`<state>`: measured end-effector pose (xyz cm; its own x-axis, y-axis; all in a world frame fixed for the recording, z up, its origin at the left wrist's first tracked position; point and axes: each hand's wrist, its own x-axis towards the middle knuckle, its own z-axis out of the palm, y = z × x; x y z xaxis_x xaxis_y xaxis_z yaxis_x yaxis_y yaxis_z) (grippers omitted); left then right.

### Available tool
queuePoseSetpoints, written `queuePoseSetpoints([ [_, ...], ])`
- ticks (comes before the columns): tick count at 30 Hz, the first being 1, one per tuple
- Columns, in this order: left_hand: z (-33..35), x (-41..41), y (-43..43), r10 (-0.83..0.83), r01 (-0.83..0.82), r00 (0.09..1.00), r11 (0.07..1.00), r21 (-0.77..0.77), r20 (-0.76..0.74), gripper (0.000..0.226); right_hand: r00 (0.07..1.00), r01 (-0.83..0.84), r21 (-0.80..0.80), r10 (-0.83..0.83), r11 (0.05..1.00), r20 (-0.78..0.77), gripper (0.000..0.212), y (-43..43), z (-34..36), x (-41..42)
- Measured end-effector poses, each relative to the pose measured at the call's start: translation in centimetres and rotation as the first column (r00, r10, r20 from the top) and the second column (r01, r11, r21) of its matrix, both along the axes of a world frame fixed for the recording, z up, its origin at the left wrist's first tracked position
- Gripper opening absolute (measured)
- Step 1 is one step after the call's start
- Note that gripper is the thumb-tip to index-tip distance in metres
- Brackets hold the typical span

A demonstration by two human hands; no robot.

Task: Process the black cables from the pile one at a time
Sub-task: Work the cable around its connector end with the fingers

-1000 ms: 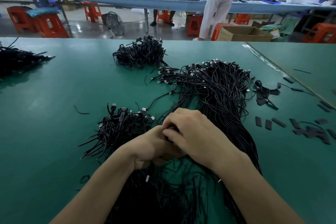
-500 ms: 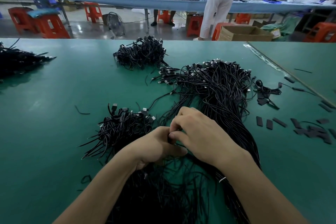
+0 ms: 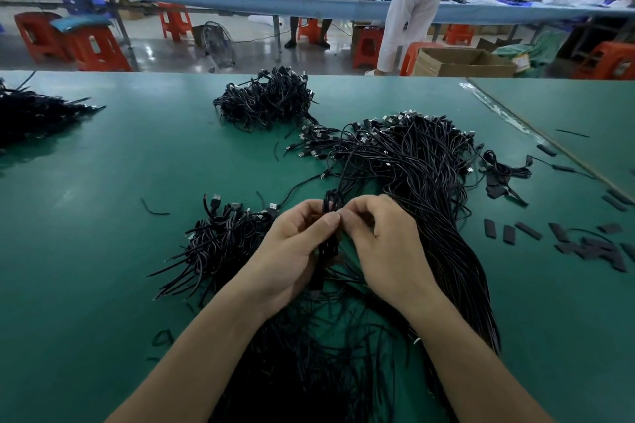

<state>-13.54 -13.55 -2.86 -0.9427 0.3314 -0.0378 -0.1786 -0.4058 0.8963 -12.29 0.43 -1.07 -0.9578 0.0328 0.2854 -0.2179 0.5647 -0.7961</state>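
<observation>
— Which one have they got now?

— A single black cable (image 3: 330,204), folded into a short hank. It's held just above the table (image 3: 103,199), at the near edge of the big pile (image 3: 422,175). The left hand (image 3: 292,251) has its fingers (image 3: 328,221) curled round the hank. The right hand (image 3: 381,247) pinches it near the top between thumb and forefinger.

— Does it look awkward to handle?

— Light and limp, I'd say. The jacket is thin and glossy, so it's probably a bit slick. It looks springy enough that the folds would open if the grip slackened. I'd take it across the middle of the folds, as the left hand does, not by a plug.

— Plugs?

— Small metal-tipped connectors at the far ends of the pile's cables. The strands there lie long and roughly parallel, running toward the person. Whether the held one's plug is tucked inside, I cannot tell.

— And the other stuff?

— A smaller heap (image 3: 223,240) of short bundles lies just left of the hands, with a far heap (image 3: 268,103) behind it. Flat black strips (image 3: 591,247) are scattered well to the right. They may be for wrapping the hanks, but that's only my guess.
</observation>
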Motion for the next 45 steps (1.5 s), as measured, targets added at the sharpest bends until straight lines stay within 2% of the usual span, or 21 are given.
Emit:
queuePoseSetpoints([
  [2, -0.2, -0.1, 0.0, 0.091, -0.104, 0.99, 0.988, -0.116, -0.109, 0.027, 0.989, -0.005, -0.279, 0.047, 0.96, 0.143, 0.018, -0.1, -0.3, 0.1],
  [4, -0.4, -0.2, -0.1, 0.151, -0.22, 0.957, 0.935, -0.279, -0.248, 0.035, 0.96, 0.001, -0.508, 0.141, 0.861, 0.242, 0.021, -0.1, -0.5, 0.3],
  [6, -0.5, -0.2, -0.5, 0.184, -0.337, 0.908, 0.854, -0.396, -0.376, 0.032, 0.929, 0.021, -0.604, 0.207, 0.796, 0.306, 0.022, 0.0, -0.5, 0.4],
  [7, -0.6, -0.2, -0.8, 0.18, -0.362, 0.888, 0.84, -0.405, -0.423, 0.028, 0.912, 0.027, -0.631, 0.239, 0.775, 0.333, 0.021, 0.1, -0.5, 0.3],
  [11, -0.5, 0.1, -1.4, 0.12, -0.344, 0.827, 0.88, -0.326, -0.549, 0.014, 0.855, 0.024, -0.736, 0.368, 0.677, 0.366, 0.016, 0.0, -0.2, 0.1],
  [16, -0.2, 0.7, -1.8, 0.085, -0.311, 0.811, 0.901, -0.304, -0.579, 0.028, 0.864, 0.037, -0.761, 0.362, 0.648, 0.351, 0.02, -0.1, 0.5, -0.2],
  [22, -0.1, 0.1, -1.5, 0.132, -0.343, 0.822, 0.891, -0.297, -0.554, 0.011, 0.922, -0.007, -0.634, 0.25, 0.774, 0.295, 0.017, -0.2, 0.5, -0.4],
  [27, -0.5, -0.2, -1.4, 0.143, -0.346, 0.828, 0.891, -0.294, -0.542, 0.049, 0.912, -0.008, -0.591, 0.248, 0.806, 0.326, 0.022, 0.1, 0.4, -0.3],
  [29, -0.5, -0.2, -1.3, 0.145, -0.394, 0.807, 0.854, -0.339, -0.573, 0.053, 0.9, 0.008, -0.615, 0.262, 0.789, 0.348, 0.021, 0.1, 0.2, -0.2],
  [33, -0.2, -0.4, -1.6, 0.181, -0.539, 0.754, 0.721, -0.436, -0.631, 0.03, 0.89, -0.012, -0.653, 0.306, 0.757, 0.339, 0.018, 0.3, 0.3, -0.1],
  [36, -0.5, -0.1, -1.8, 0.162, -0.474, 0.767, 0.795, -0.378, -0.621, 0.02, 0.896, -0.055, -0.677, 0.336, 0.734, 0.292, 0.006, 0.5, 0.5, -0.1],
  [39, -0.6, 0.1, -1.6, 0.126, -0.431, 0.781, 0.818, -0.382, -0.612, 0.025, 0.898, -0.094, -0.643, 0.343, 0.76, 0.274, 0.008, 0.6, 0.7, -0.2],
  [42, -0.6, -0.2, -1.2, 0.143, -0.413, 0.819, 0.819, -0.399, -0.555, 0.037, 0.883, -0.085, -0.606, 0.342, 0.791, 0.322, 0.016, 0.5, 0.3, -0.2],
  [45, -0.7, -0.3, -1.0, 0.17, -0.356, 0.868, 0.868, -0.346, -0.467, 0.029, 0.875, -0.04, -0.593, 0.314, 0.804, 0.368, 0.018, 0.6, 0.0, -0.1],
])
